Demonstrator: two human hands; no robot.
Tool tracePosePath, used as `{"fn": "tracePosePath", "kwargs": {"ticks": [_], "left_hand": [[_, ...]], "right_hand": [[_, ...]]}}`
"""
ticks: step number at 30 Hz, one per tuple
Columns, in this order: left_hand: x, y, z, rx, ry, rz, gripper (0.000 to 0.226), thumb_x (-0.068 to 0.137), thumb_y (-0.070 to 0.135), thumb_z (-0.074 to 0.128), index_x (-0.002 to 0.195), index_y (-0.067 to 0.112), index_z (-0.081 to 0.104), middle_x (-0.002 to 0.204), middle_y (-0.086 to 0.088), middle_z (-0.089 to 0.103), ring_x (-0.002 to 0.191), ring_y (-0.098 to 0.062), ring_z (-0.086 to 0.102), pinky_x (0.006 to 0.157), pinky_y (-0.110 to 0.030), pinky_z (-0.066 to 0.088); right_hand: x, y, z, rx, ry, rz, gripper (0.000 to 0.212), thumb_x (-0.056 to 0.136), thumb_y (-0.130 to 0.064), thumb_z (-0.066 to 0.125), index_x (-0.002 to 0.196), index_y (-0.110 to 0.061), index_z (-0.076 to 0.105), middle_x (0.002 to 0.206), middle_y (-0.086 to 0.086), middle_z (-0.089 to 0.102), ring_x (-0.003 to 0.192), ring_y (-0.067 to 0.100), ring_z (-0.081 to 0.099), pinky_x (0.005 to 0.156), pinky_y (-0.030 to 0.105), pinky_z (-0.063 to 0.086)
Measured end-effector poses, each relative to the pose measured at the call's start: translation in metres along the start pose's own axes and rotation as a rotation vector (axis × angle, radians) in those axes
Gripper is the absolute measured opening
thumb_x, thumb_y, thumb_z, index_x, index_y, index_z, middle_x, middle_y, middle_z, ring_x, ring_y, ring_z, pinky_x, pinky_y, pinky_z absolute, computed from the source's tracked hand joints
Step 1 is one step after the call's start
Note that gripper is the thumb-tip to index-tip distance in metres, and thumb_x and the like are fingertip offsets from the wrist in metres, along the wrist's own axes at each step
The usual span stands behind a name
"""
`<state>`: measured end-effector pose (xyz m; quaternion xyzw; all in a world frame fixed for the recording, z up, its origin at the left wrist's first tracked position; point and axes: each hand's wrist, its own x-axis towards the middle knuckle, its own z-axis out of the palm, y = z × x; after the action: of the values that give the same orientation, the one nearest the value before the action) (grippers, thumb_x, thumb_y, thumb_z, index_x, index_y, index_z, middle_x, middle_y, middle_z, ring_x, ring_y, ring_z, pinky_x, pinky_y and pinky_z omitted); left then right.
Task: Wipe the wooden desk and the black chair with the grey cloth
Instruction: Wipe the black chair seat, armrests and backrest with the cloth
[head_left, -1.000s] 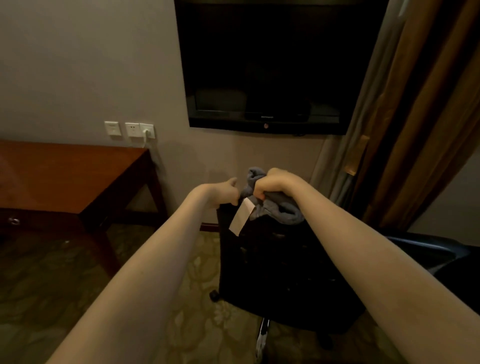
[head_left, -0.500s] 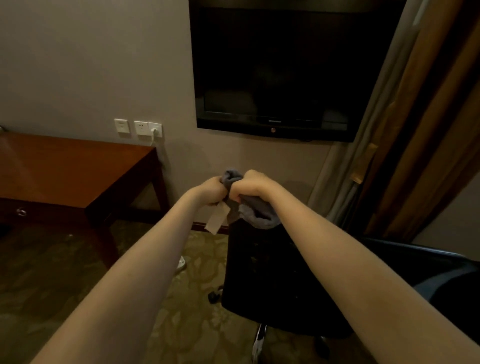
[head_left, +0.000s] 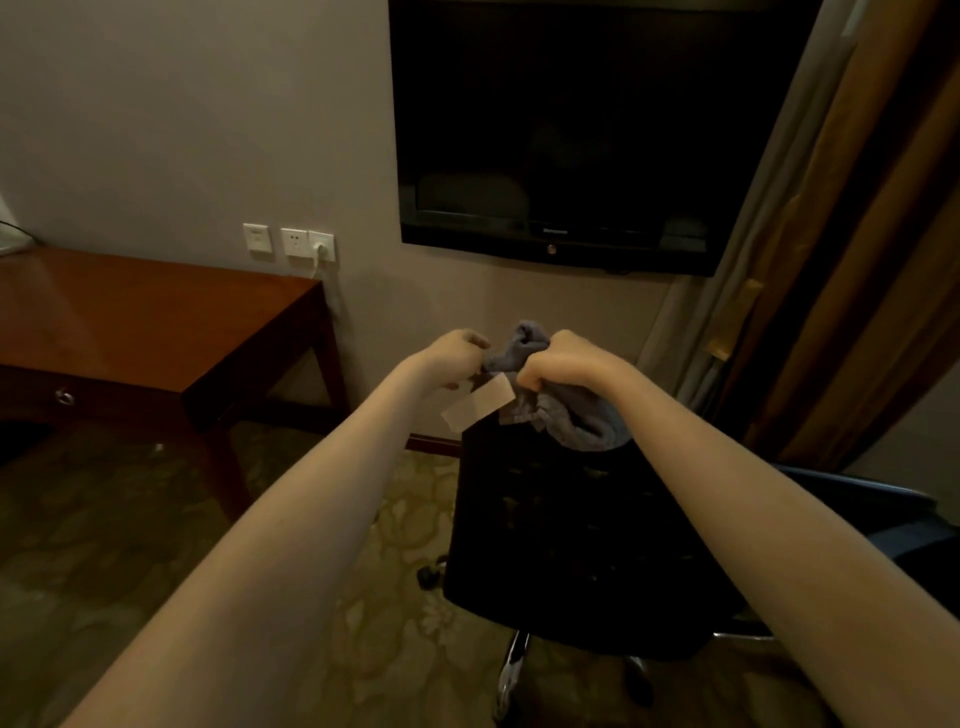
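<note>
Both my arms reach forward over the black chair (head_left: 582, 540), whose mesh back stands below my hands. My right hand (head_left: 563, 364) grips the bunched grey cloth (head_left: 576, 421), which bulges above and below the fist and hangs onto the top of the chair back. My left hand (head_left: 452, 361) pinches the cloth's left edge, where a white label (head_left: 478, 408) dangles. The wooden desk (head_left: 140, 322) stands to the left against the wall, apart from both hands.
A black television (head_left: 571, 130) hangs on the wall ahead, brown curtains (head_left: 857, 312) at the right. Wall sockets (head_left: 291, 241) with a white cable sit above the desk's right end. Patterned carpet (head_left: 104, 545) covers the floor. A dark blue seat (head_left: 883, 514) lies at right.
My hands with the cloth shifted left off the chair top half a second ago and are back over it now. The grip on the cloth is the same.
</note>
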<state>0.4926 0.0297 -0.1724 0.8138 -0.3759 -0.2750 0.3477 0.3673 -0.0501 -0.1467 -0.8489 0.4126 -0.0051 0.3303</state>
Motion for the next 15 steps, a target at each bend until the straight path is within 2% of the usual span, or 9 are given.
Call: {"fn": "tracePosePath", "kwargs": {"ticks": [2,6,9,10,12,15], "left_hand": [[-0.005,0.004,0.006,0.024,-0.052,0.006,0.050,0.095,0.008,0.041,0.143,0.019,0.031,0.124,-0.012,0.053,0.100,-0.025,0.054,0.072,-0.032,0.043],[-0.009,0.013,0.022,0.133,-0.084,0.080,0.063,0.095,0.005,0.041,0.150,0.017,0.013,0.118,-0.014,0.055,0.070,-0.014,0.051,0.056,-0.024,0.038],[-0.012,0.016,0.044,0.111,-0.038,0.098,0.067,0.095,0.004,0.040,0.150,0.014,0.003,0.089,-0.007,0.056,0.064,-0.016,0.048,0.055,-0.026,0.036],[-0.014,0.017,0.051,0.097,-0.032,0.091,0.067,0.096,0.004,0.039,0.150,0.014,0.002,0.089,-0.008,0.054,0.065,-0.017,0.048,0.054,-0.027,0.036],[-0.013,0.021,0.063,0.076,-0.062,0.073,0.064,0.096,0.005,0.038,0.150,0.016,0.005,0.104,-0.012,0.052,0.073,-0.020,0.051,0.056,-0.027,0.039],[-0.017,0.027,0.079,0.052,-0.110,0.024,0.059,0.097,0.008,0.036,0.149,0.015,0.010,0.137,-0.016,0.042,0.106,-0.029,0.053,0.072,-0.032,0.044]], "right_hand": [[-0.007,0.010,-0.006,-0.026,-0.019,0.018,0.018,0.070,-0.013,0.061,0.065,-0.012,0.044,0.063,0.005,0.042,0.052,0.018,0.039,0.048,0.025,0.029],[-0.014,0.030,-0.017,0.043,-0.048,0.045,0.016,0.068,-0.011,0.060,0.065,-0.011,0.045,0.063,0.007,0.043,0.054,0.020,0.041,0.052,0.028,0.030],[-0.020,0.046,-0.024,0.087,-0.056,0.060,0.013,0.069,-0.010,0.061,0.067,-0.009,0.048,0.066,0.008,0.048,0.057,0.022,0.045,0.055,0.030,0.033],[-0.023,0.051,-0.025,0.105,-0.060,0.061,0.013,0.069,-0.010,0.061,0.065,-0.009,0.048,0.064,0.008,0.048,0.056,0.021,0.046,0.055,0.030,0.034],[-0.028,0.060,-0.027,0.124,-0.054,0.070,0.014,0.069,-0.009,0.060,0.063,-0.010,0.048,0.059,0.006,0.048,0.050,0.019,0.044,0.051,0.027,0.032],[-0.033,0.073,-0.030,0.104,-0.029,0.073,0.010,0.065,-0.009,0.059,0.064,-0.010,0.048,0.061,0.005,0.047,0.052,0.020,0.042,0.050,0.026,0.030]]}}
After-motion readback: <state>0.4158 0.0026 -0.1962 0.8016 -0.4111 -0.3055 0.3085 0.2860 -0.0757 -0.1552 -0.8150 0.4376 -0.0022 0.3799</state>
